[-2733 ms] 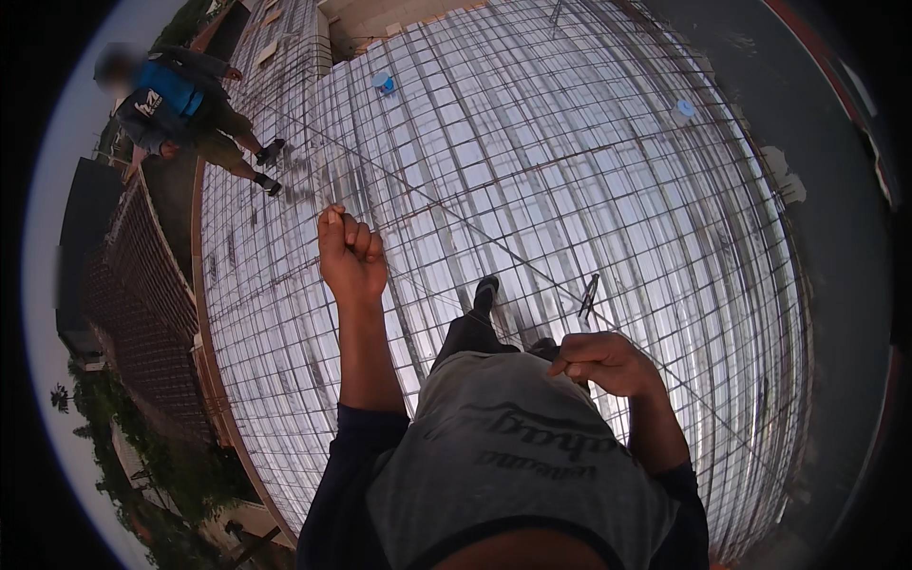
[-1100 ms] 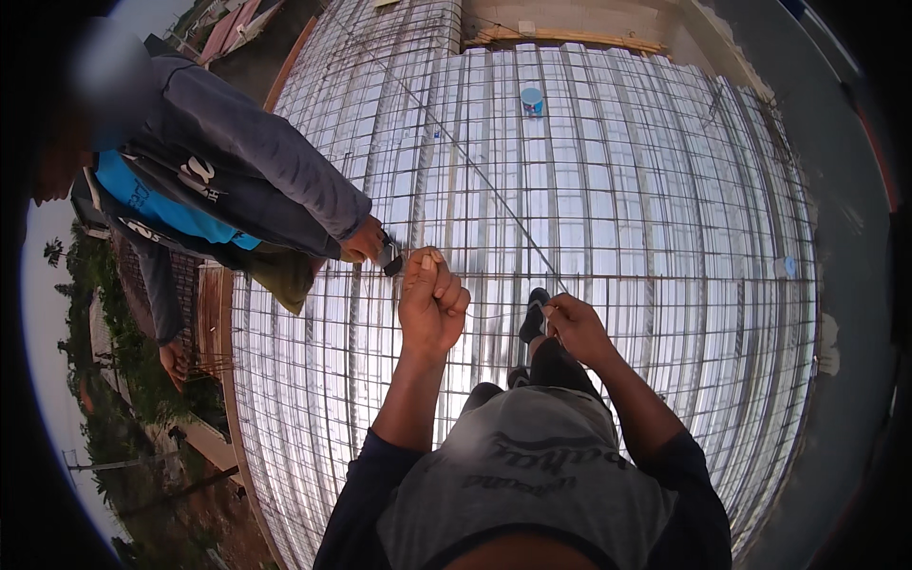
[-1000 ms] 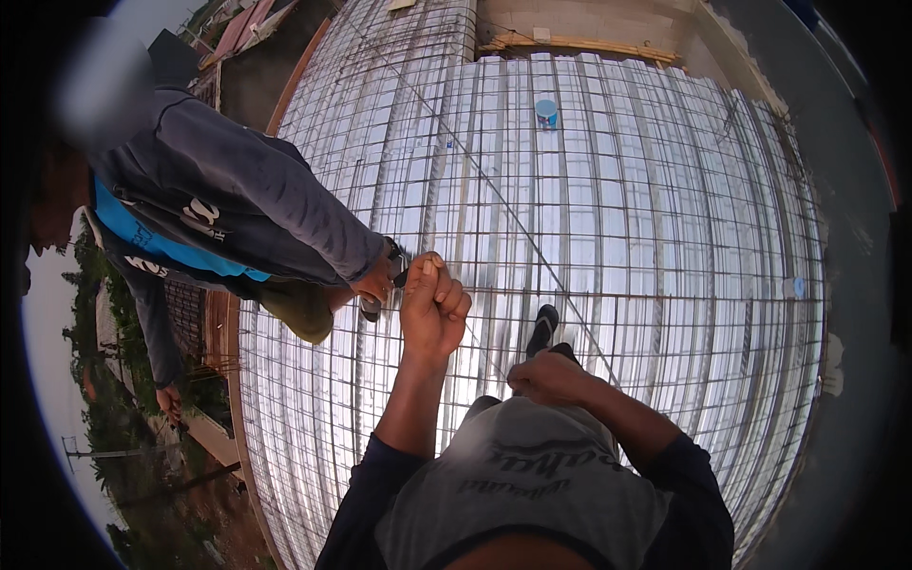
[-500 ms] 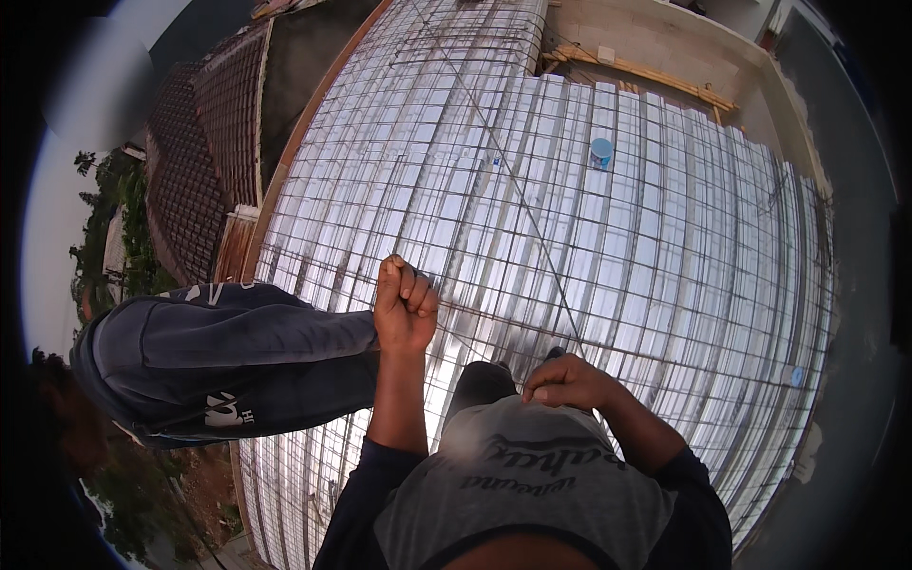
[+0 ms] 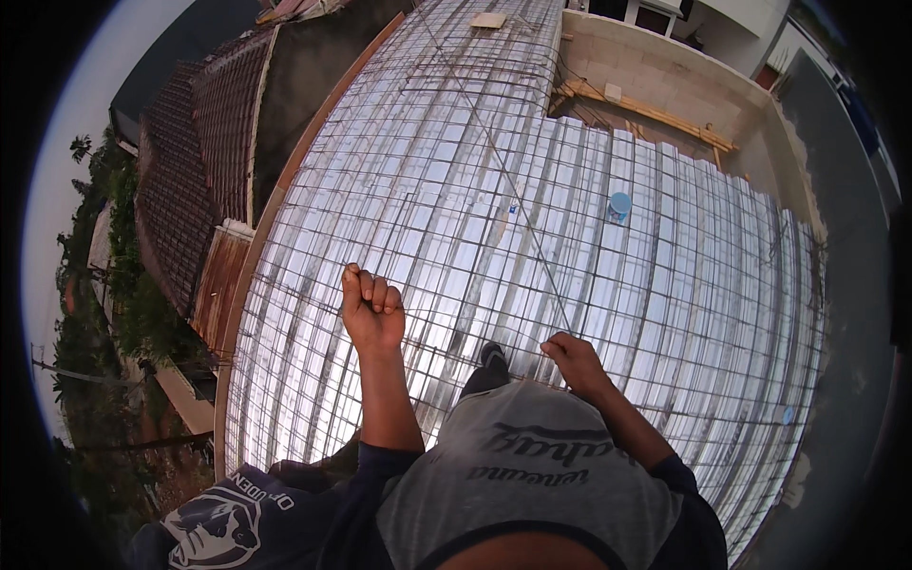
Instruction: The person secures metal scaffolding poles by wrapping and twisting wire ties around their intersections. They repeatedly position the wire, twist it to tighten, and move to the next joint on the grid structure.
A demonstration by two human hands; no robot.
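My left hand is raised over the steel bar mesh, fingers curled in and thumb pressed to them. What it pinches, if anything, is too small to make out. Further right and lower, in front of my shirt, my right hand is closed too, thumb against the fingers. A thin dark line, like a cord or wire, slants across the mesh from the far left and ends close to the right fingertips; whether they grip it I cannot tell. Beneath the mesh lies shiny ribbed metal decking.
A light blue bucket stands on the mesh. At lower left, close by my left arm, is a person in a dark printed shirt. A board edge bounds the deck on the left, beside a tiled roof. Bamboo poles lie by the far wall.
The other person has shifted from beside my left hand to the lower left. My left hand has moved left; my right hand has risen slightly and its fingers point more upward.
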